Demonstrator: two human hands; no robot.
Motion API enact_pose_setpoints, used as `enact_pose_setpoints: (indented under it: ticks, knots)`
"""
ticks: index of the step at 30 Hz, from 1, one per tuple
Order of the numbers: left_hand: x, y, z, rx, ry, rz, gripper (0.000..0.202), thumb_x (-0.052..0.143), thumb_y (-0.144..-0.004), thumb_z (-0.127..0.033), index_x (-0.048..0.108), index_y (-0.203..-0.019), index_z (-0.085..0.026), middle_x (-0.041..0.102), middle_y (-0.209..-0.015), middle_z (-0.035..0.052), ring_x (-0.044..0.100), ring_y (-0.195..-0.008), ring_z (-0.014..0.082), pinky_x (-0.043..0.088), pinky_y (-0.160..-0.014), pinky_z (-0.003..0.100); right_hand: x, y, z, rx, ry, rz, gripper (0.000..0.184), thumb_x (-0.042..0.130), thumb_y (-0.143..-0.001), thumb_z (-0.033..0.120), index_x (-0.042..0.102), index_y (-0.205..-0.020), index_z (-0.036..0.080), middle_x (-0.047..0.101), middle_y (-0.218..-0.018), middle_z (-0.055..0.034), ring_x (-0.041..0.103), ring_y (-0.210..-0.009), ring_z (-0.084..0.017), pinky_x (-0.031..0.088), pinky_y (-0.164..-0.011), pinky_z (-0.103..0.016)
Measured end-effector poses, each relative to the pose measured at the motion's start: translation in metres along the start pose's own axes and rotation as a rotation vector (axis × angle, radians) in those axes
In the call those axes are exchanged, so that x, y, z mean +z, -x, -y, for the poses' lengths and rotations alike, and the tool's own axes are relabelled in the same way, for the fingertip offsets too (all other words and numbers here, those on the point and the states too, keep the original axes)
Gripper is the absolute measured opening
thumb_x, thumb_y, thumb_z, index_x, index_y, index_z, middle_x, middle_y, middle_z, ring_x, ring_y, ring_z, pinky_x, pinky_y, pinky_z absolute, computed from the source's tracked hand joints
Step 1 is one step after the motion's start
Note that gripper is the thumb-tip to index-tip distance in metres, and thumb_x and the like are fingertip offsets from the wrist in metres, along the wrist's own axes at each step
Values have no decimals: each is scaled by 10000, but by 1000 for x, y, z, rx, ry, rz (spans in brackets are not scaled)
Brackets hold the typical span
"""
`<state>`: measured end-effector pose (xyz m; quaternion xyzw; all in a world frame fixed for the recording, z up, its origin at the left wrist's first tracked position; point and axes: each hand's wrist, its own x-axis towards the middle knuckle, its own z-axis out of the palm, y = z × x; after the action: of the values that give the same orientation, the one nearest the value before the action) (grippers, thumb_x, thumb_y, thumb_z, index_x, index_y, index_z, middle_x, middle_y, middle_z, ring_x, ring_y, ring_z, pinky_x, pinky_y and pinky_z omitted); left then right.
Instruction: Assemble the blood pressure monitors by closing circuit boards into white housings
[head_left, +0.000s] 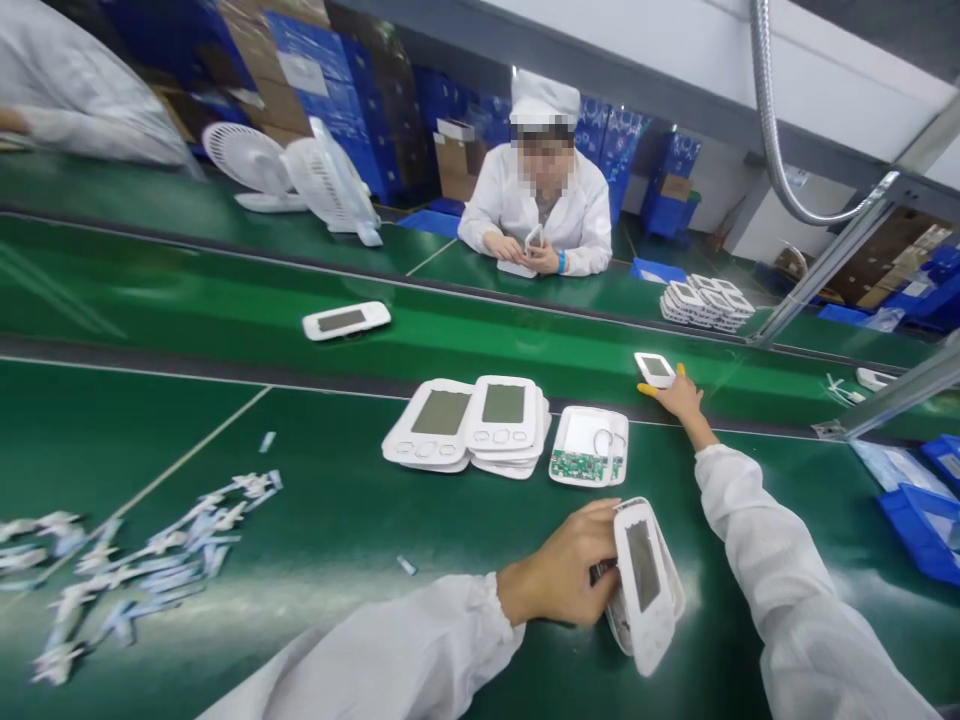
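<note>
My left hand (561,563) grips the edge of a white plastic device casing (643,580) with a dark screen window, standing tilted on the green belt. A second white shell (621,620) lies partly hidden behind it. My right hand (679,395), with yellow finger cots, reaches across the belt, its spread fingertips at the sides of a small white casing (655,368). Between my hands lies an open casing with a green circuit board (587,447) and wires. Just left of it are two stacks of white casings (472,425).
Several small bagged parts (127,570) lie scattered on the near belt. A white casing (346,320) rides the far belt. Across it, a co-worker in white (534,205) handles a device beside stacked casings (707,304). White fans (289,170) stand at left; blue bins (926,530) sit at right.
</note>
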<state>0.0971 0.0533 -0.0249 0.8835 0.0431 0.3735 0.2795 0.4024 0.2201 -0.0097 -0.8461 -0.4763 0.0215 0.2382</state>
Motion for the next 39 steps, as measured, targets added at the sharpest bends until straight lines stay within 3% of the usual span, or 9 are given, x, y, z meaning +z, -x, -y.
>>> enact_pose_setpoints:
  ticks: [6, 9, 12, 17, 22, 25, 29, 34, 39]
  knots:
    - [6, 4, 6, -39, -124, 102, 168, 600, -648, -103, 499, -714, -221, 678, -741, 31, 671, -784, 199, 542, -1016, 382, 11, -20, 0, 7, -162, -72, 404, 679, -992, 402, 619, -1326, 183, 625, -1375, -111, 644, -1213, -273, 559, -1030, -514]
    - [7, 5, 8, -48, -140, 119, 154, 601, -656, -105, 509, -708, -217, 681, -740, 30, 682, -791, 194, 543, -1021, 371, 11, -27, -9, -49, -287, -116, 334, 664, -1004, 395, 647, -1277, 204, 644, -1344, -95, 659, -1171, -248, 577, -998, -459]
    - [7, 7, 9, -38, -127, 113, 115, 599, -690, -115, 547, -730, -209, 687, -743, 42, 690, -799, 205, 555, -1016, 404, 5, -18, -15, -105, -359, -165, 390, 700, -972, 417, 643, -1269, 171, 657, -1309, -102, 660, -1165, -266, 563, -1010, -497]
    - [8, 10, 7, -6, -50, -22, 208, 578, -763, -93, 669, -934, -168, 765, -936, 110, 730, -990, 259, 498, -1144, 501, -19, 57, -40, -213, -347, -188, 809, 848, -709, 510, 586, -1387, 154, 553, -1474, -185, 564, -1338, -364, 425, -1182, -555]
    - [7, 8, 3, 32, -32, -161, 282, 534, -833, -55, 686, -1041, -171, 780, -961, 103, 739, -1000, 252, 521, -1142, 489, -49, 164, -90, -210, -311, -31, 822, 806, -732, 593, 559, -1417, 214, 603, -1425, -150, 645, -1249, -346, 519, -1085, -579]
    - [6, 5, 1, 25, -7, -195, 293, 501, -869, -22, 689, -1035, -174, 781, -946, 85, 742, -1004, 237, 517, -1150, 474, -70, 204, -108, -176, -274, 47, 907, 822, -744, 592, 484, -1503, 226, 582, -1453, -172, 612, -1297, -384, 490, -1094, -661]
    - [5, 3, -4, -72, 17, -162, 279, 491, -898, -21, 705, -959, -190, 781, -942, 65, 740, -1010, 226, 529, -1130, 463, -102, 234, -88, -273, -319, 116, 907, 802, -813, 545, 387, -1581, 299, 429, -1625, -135, 366, -1542, -388, 297, -1245, -696]
    - [2, 0, -8, -120, 54, -109, 276, 503, -922, -22, 726, -1000, -167, 780, -1002, 92, 732, -1049, 234, 522, -1135, 470, -123, 256, -29, -877, -250, 664, 1241, 913, -707, 431, 142, -1672, 317, 52, -1773, -124, 63, -1637, -426, 215, -1286, -683]
    - [-4, -6, -8, -119, 96, -96, 297, 506, -896, 22, 731, -929, -168, 785, -1029, 99, 719, -1112, 250, 530, -1123, 452, -107, 246, -10, -1067, -234, 661, 1270, 855, -739, 439, 11, -1674, 279, 102, -1717, -193, 79, -1624, -449, 209, -1271, -715]
